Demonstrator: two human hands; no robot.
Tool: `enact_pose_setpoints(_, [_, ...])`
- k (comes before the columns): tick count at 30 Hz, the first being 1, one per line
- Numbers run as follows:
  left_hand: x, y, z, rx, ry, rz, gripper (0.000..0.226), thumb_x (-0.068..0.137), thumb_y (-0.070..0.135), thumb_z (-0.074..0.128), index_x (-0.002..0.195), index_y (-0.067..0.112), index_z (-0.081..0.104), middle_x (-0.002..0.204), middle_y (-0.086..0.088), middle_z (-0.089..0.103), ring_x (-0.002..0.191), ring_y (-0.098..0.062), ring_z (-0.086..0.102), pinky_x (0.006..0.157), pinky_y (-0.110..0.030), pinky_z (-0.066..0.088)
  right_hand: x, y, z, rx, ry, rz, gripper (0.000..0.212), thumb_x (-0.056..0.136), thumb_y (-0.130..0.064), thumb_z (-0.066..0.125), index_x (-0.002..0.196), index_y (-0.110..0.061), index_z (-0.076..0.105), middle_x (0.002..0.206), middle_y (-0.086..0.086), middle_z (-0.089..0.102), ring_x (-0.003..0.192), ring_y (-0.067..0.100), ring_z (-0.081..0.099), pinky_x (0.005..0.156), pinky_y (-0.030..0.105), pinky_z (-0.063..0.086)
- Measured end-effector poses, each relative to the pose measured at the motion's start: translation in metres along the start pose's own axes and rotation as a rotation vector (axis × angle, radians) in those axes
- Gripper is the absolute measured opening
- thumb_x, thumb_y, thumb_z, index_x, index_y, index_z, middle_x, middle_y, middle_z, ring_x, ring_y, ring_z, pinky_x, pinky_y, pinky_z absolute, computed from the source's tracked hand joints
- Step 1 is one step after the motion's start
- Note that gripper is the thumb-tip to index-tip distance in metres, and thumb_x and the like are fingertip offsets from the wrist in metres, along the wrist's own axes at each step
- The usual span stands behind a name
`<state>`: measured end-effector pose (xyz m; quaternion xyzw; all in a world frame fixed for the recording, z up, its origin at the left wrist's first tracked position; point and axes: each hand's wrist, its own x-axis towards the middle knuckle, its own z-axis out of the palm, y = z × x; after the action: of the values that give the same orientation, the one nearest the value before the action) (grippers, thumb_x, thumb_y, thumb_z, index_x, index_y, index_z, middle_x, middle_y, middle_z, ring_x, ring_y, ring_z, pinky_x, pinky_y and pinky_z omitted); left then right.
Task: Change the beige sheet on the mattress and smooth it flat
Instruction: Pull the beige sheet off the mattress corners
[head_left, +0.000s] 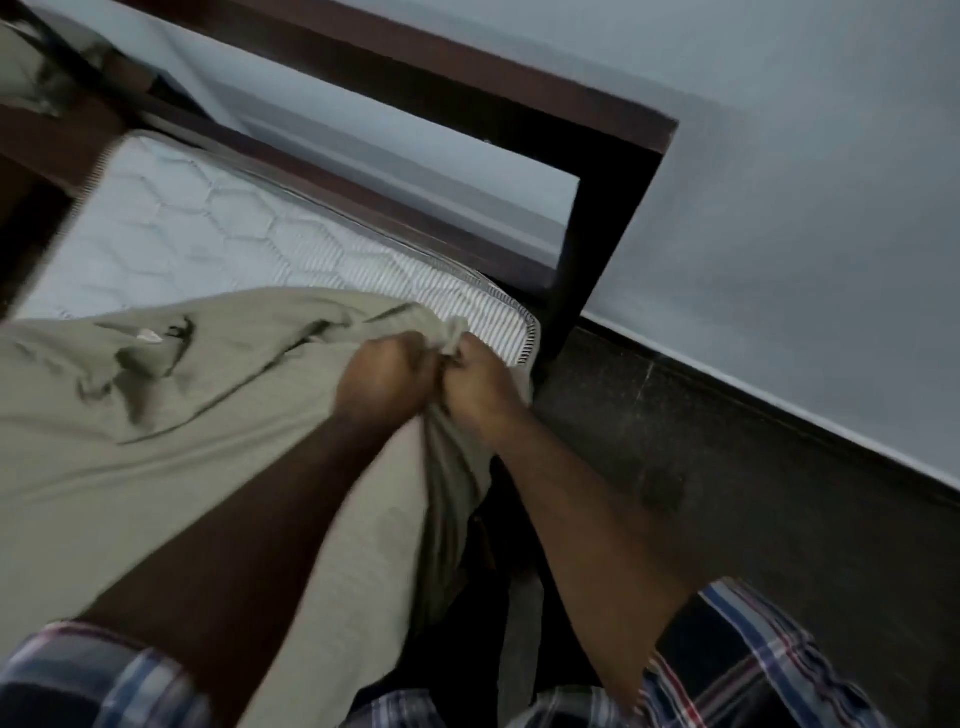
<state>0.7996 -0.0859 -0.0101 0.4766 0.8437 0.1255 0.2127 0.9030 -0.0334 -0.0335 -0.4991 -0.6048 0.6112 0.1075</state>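
Observation:
A beige sheet (171, 415) covers the near part of a white quilted mattress (171, 228); the far part lies bare. Both my hands meet at the mattress's right corner. My left hand (387, 376) grips a bunched fold of the sheet's corner. Right beside it, my right hand (480, 382) grips the same bunch, and a tuft of fabric sticks up between the two fists. Below the hands the sheet hangs down the mattress side. The mattress's striped edge (493, 317) shows just beyond my knuckles.
A dark wooden bed frame (613, 171) with an open footboard stands right behind the corner. A pale wall (805, 182) and dark floor (727, 441) lie to the right. More beige cloth (26, 67) sits at the top left.

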Motion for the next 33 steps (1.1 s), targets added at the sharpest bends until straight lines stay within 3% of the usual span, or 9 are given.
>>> enact_pose_setpoints(6, [-0.072,-0.092,-0.164,-0.287,0.647,-0.275,0.038,0.090,0.035,0.046,0.066,0.006,0.049,0.064,-0.015,0.050,0.072,-0.037,0.057,0.063,-0.042,0.037,-0.073,-0.169,0.103,0.402,-0.434,-0.053,0.012,0.102,-0.016,0.053,0.103,-0.022,0.063,0.096,0.010,0.067,0.088,0.025,0.064,0.083,0.051,0.056])
enact_pose_setpoints(9, [-0.080,-0.136,-0.212,-0.293,0.733,-0.444,0.039,0.091,0.041,0.045,0.075,0.007,0.055,0.076,-0.014,0.062,0.077,-0.030,0.061,0.068,-0.036,0.043,-0.094,-0.210,0.125,0.470,-0.555,-0.060,0.027,0.102,-0.003,0.048,0.119,-0.020,0.060,0.102,0.004,0.066,0.087,0.015,0.063,0.082,0.035,0.055])
enact_pose_setpoints(11, [-0.097,-0.172,-0.226,-0.300,0.670,-0.571,0.039,0.088,0.044,0.047,0.096,0.010,0.065,0.099,-0.017,0.071,0.097,-0.034,0.067,0.086,-0.041,0.052,-0.095,-0.209,0.137,0.280,-0.553,-0.124,0.041,0.100,-0.006,0.052,0.140,-0.017,0.052,0.119,0.003,0.066,0.099,0.015,0.063,0.091,0.035,0.053])
enact_pose_setpoints(14, [-0.146,-0.210,-0.204,-0.290,0.564,-0.647,0.046,0.091,0.033,0.058,0.126,0.003,0.059,0.128,-0.021,0.063,0.121,-0.037,0.057,0.100,-0.040,0.044,-0.103,-0.167,0.161,-0.104,-0.518,-0.198,0.044,0.095,-0.015,0.060,0.139,-0.018,0.056,0.127,0.004,0.064,0.102,0.011,0.060,0.095,0.032,0.051])
enact_pose_setpoints(18, [-0.222,-0.225,-0.126,-0.330,0.403,-0.698,0.072,0.083,0.049,0.055,0.142,0.007,0.049,0.142,-0.018,0.054,0.132,-0.034,0.050,0.111,-0.042,0.041,-0.110,-0.071,0.191,-0.265,-0.513,-0.028,0.075,0.060,-0.039,0.070,0.130,-0.014,0.059,0.123,0.008,0.067,0.114,0.028,0.064,0.092,0.042,0.053])
enact_pose_setpoints(20, [-0.259,-0.226,-0.083,-0.331,0.314,-0.734,0.066,0.092,0.036,0.060,0.148,0.007,0.042,0.150,-0.016,0.047,0.140,-0.030,0.043,0.116,-0.041,0.034,-0.138,-0.043,0.196,-0.270,-0.517,0.083,0.088,0.056,-0.040,0.074,0.136,-0.009,0.053,0.133,0.012,0.061,0.121,0.031,0.061,0.100,0.045,0.050])
enact_pose_setpoints(24, [-0.335,-0.216,-0.005,-0.347,0.202,-0.811,0.063,0.097,0.030,0.056,0.154,0.013,0.035,0.156,-0.010,0.040,0.142,-0.026,0.039,0.118,-0.039,0.032,-0.187,0.017,0.198,-0.279,-0.573,0.198,0.035,0.090,-0.016,0.072,0.120,-0.017,0.054,0.115,0.006,0.059,0.107,0.024,0.059,0.099,0.041,0.051])
enact_pose_setpoints(29, [-0.409,-0.209,0.077,-0.432,0.068,-0.897,0.063,0.099,0.028,0.053,0.156,0.014,0.030,0.159,-0.009,0.035,0.144,-0.025,0.036,0.119,-0.035,0.028,-0.229,0.122,0.214,-0.355,-0.576,0.301,0.021,0.088,-0.011,0.069,0.109,-0.010,0.067,0.100,0.002,0.070,0.087,0.016,0.065,0.065,0.019,0.049])
enact_pose_setpoints(33, [-0.457,-0.212,0.118,-0.485,0.016,-0.943,0.067,0.096,0.039,0.045,0.156,0.012,0.031,0.159,-0.011,0.035,0.143,-0.026,0.037,0.118,-0.033,0.030,-0.260,0.190,0.238,-0.334,-0.493,0.471,0.035,0.088,-0.011,0.069,0.122,-0.006,0.061,0.114,0.009,0.065,0.092,0.022,0.062,0.067,0.026,0.048])
